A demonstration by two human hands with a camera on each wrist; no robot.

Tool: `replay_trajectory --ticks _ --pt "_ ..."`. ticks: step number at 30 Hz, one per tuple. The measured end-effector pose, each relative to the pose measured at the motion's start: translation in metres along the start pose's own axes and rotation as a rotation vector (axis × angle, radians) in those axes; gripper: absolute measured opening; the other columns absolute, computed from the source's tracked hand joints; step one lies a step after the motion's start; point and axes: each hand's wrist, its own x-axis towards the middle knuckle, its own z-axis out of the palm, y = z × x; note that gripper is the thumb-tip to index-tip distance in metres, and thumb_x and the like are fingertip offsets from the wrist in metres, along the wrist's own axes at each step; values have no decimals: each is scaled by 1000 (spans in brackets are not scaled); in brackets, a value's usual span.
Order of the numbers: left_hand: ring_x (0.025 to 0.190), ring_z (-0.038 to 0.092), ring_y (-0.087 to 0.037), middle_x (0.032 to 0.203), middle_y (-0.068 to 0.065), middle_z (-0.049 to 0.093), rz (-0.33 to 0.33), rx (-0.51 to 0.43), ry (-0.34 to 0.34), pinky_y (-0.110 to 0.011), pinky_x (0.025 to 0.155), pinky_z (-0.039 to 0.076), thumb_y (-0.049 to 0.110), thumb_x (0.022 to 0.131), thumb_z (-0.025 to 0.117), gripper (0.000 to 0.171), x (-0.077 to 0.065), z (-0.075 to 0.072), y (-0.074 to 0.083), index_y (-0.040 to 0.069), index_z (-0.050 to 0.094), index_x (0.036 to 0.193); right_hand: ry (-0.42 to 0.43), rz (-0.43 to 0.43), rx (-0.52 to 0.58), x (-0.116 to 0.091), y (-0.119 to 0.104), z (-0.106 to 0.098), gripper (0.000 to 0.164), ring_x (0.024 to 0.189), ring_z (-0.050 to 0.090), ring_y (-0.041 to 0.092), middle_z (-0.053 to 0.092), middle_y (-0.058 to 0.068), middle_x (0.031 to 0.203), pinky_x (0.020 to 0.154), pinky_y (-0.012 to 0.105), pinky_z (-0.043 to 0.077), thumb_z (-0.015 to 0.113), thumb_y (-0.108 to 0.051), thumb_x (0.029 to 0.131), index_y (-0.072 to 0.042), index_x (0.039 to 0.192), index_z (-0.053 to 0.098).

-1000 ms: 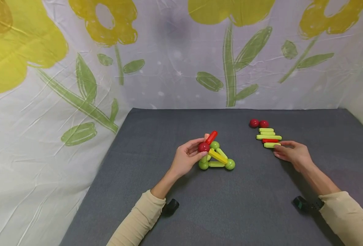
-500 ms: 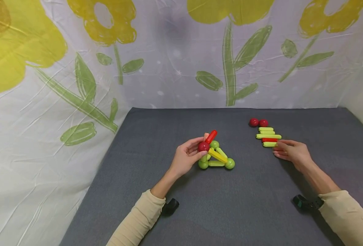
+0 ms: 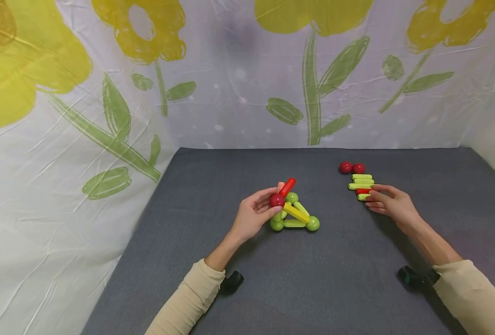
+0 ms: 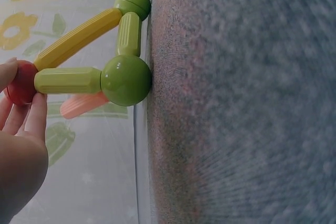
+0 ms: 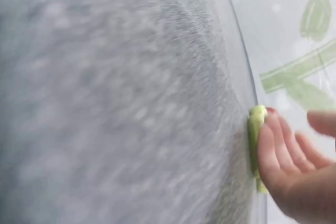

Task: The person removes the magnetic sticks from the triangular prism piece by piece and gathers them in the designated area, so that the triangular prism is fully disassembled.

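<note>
With thumb and fingers my left hand (image 3: 251, 215) grips a red ball (image 3: 277, 200) at the top of a ball-and-stick frame. A yellow stick (image 3: 296, 212) slopes from that ball to a green ball (image 3: 312, 224); a red stick (image 3: 288, 187) juts up and away. Short light-green sticks (image 4: 68, 80) and green balls form the rest, and a pink stick (image 4: 84, 104) shows behind. My right hand (image 3: 396, 209) lies over the right ends of a row of loose sticks. Its fingers touch the nearest light-green stick (image 3: 362, 197), partly hidden, with the thumb apart in the right wrist view.
Beyond the right hand, a loose red stick (image 3: 362, 191) and several light-green sticks (image 3: 362, 177) lie side by side. Two red balls (image 3: 345, 167) sit behind them. The dark grey tabletop (image 3: 314, 279) ends at a flower-patterned curtain (image 3: 230, 93).
My right hand has slid left over the row's ends, covering more of the sticks. The nearest light-green stick has shifted slightly left. My left hand and the frame stay put.
</note>
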Motion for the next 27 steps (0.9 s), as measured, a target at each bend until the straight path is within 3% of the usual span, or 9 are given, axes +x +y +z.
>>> replay_trajectory --ticks 9,27 --pt "116 54 -37 128 -27 53 1 -8 -1 -40 94 46 -10 84 67 47 0 0 0 -14 50 128 -269 -46 141 11 -12 24 60 98 64 13 64 4 107 85 25 51 51 -23 100 13 141 25" --pt "116 55 -35 128 -26 54 8 -31 0 -42 94 46 -10 83 67 47 0 -1 -4 -13 51 128 -441 45 313 22 -37 92 58 100 64 17 63 10 112 89 30 50 50 -20 101 11 143 26"
